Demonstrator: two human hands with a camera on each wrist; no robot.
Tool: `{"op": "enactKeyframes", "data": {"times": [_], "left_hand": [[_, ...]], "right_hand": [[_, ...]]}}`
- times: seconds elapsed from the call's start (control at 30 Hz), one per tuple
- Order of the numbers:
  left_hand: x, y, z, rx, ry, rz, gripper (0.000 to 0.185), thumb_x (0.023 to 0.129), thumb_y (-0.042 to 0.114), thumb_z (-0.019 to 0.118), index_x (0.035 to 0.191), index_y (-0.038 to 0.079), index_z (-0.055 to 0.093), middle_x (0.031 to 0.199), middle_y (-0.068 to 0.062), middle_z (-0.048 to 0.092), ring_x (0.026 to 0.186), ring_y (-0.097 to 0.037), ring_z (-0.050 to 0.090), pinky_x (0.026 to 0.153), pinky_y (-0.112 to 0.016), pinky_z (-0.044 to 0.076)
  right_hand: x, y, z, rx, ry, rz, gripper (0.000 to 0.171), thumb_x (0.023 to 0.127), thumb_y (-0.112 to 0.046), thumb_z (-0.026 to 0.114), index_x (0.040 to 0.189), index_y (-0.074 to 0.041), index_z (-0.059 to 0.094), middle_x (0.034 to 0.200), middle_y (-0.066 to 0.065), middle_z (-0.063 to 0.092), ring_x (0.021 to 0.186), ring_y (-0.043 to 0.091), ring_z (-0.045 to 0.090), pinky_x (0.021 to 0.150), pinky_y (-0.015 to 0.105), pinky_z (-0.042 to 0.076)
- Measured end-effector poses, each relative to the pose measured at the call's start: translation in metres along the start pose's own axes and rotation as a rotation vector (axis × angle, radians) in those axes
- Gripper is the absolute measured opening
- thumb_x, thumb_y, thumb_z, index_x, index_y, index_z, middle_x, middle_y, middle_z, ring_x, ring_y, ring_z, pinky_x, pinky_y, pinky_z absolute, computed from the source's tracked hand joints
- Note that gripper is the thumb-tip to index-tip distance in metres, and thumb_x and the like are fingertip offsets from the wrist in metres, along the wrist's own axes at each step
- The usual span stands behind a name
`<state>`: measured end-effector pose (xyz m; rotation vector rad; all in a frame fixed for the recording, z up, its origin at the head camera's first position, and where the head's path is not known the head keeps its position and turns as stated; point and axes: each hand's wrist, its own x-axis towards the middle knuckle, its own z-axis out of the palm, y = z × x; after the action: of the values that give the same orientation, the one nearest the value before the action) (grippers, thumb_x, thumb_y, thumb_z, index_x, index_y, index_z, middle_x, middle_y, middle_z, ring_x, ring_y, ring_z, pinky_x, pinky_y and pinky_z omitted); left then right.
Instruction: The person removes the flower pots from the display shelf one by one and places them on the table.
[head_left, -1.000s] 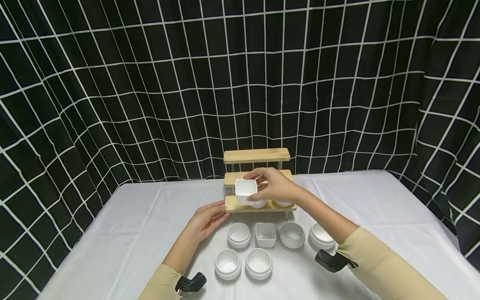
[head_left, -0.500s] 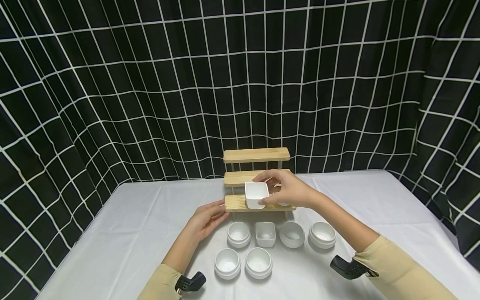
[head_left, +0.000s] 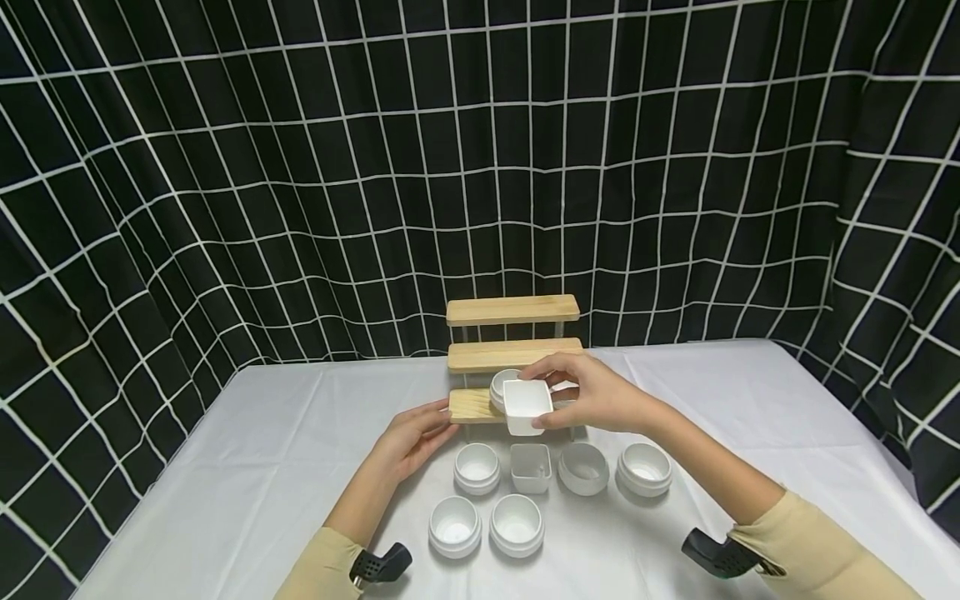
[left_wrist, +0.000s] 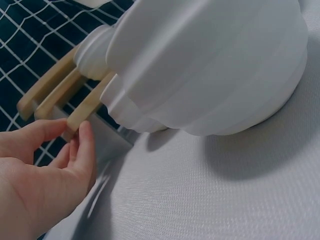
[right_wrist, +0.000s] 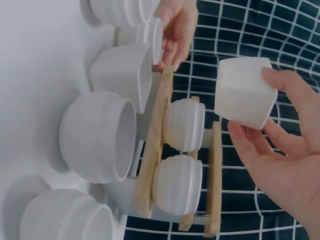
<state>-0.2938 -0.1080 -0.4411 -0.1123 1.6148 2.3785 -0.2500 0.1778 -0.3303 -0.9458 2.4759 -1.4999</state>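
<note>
My right hand [head_left: 596,393] holds a white square bowl [head_left: 528,408] between thumb and fingers, just in front of the lowest tier of a wooden three-tier shelf stand [head_left: 471,406]. In the right wrist view the square bowl [right_wrist: 244,92] is clear of the boards. Two white round bowls, one nearer [right_wrist: 178,184] and one farther [right_wrist: 184,125], sit on that lowest tier; in the head view the hand and square bowl partly hide them. My left hand [head_left: 415,440] pinches the left end of the lowest board [left_wrist: 86,107] between thumb and fingers.
In front of the stand, a row on the white cloth has round bowls, a square bowl [head_left: 531,468] and a rounded bowl [head_left: 584,469]. Two more round bowls, left [head_left: 455,527] and right [head_left: 517,526], are closer to me. A black grid-patterned curtain [head_left: 510,167] hangs behind.
My right hand has carried the square bowl rightward and slightly toward me, from the lowest tier's left part. A round bowl behind it has come into view. The left hand has stayed put.
</note>
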Motion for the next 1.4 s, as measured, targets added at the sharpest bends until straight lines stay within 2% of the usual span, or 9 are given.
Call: {"op": "enactKeyframes", "data": {"times": [0.17,0.3,0.47,0.7,1.0,1.4], "left_hand": [[0.0,0.0,0.0,-0.001,-0.007,0.012,0.046,0.103,-0.011,0.052,0.148,-0.02,0.044,0.145,-0.037,0.052,0.098,-0.016,0.07,0.101,-0.026,0.063],[0.0,-0.001,-0.001,-0.001,-0.01,0.011,0.047,0.103,-0.011,0.052,0.148,-0.019,0.044,0.146,-0.038,0.05,0.099,-0.016,0.07,0.102,-0.026,0.063],[-0.001,0.0,-0.001,0.002,-0.013,0.003,0.046,0.103,-0.01,0.052,0.148,-0.018,0.045,0.147,-0.038,0.05,0.1,-0.015,0.07,0.102,-0.026,0.062],[0.0,0.0,-0.002,0.006,-0.009,0.014,0.046,0.103,-0.01,0.053,0.148,-0.019,0.045,0.147,-0.038,0.05,0.102,-0.018,0.07,0.104,-0.028,0.062],[0.0,-0.001,-0.003,0.006,-0.018,0.01,0.046,0.103,-0.01,0.053,0.148,-0.018,0.045,0.146,-0.038,0.051,0.103,-0.017,0.07,0.103,-0.028,0.062],[0.0,-0.001,-0.002,0.006,-0.008,0.006,0.046,0.103,-0.009,0.053,0.148,-0.018,0.045,0.146,-0.038,0.052,0.103,-0.018,0.071,0.104,-0.029,0.061]], "right_hand": [[-0.008,0.005,-0.002,0.042,-0.011,-0.006,0.053,0.08,0.007,0.084,0.128,0.015,0.062,0.129,0.027,0.062,0.106,0.021,0.063,0.099,0.032,0.065],[-0.016,0.009,-0.004,0.059,-0.023,0.006,0.054,0.08,0.007,0.084,0.129,0.015,0.061,0.126,0.026,0.062,0.105,0.021,0.065,0.096,0.034,0.067],[-0.025,0.011,-0.004,0.047,-0.021,-0.003,0.055,0.081,0.004,0.086,0.129,0.014,0.062,0.13,0.027,0.061,0.105,0.023,0.065,0.097,0.031,0.066],[-0.036,0.015,-0.001,0.031,-0.017,-0.015,0.056,0.079,0.002,0.087,0.128,0.014,0.062,0.128,0.025,0.064,0.101,0.013,0.065,0.099,0.028,0.065],[-0.052,0.024,0.003,0.026,-0.044,-0.003,0.055,0.079,-0.002,0.088,0.127,0.011,0.064,0.128,0.024,0.064,0.104,0.009,0.065,0.1,0.027,0.064],[-0.067,0.034,0.01,0.047,-0.064,-0.015,0.054,0.077,-0.003,0.089,0.124,0.01,0.065,0.125,0.024,0.064,0.103,0.008,0.064,0.096,0.027,0.065]]}}
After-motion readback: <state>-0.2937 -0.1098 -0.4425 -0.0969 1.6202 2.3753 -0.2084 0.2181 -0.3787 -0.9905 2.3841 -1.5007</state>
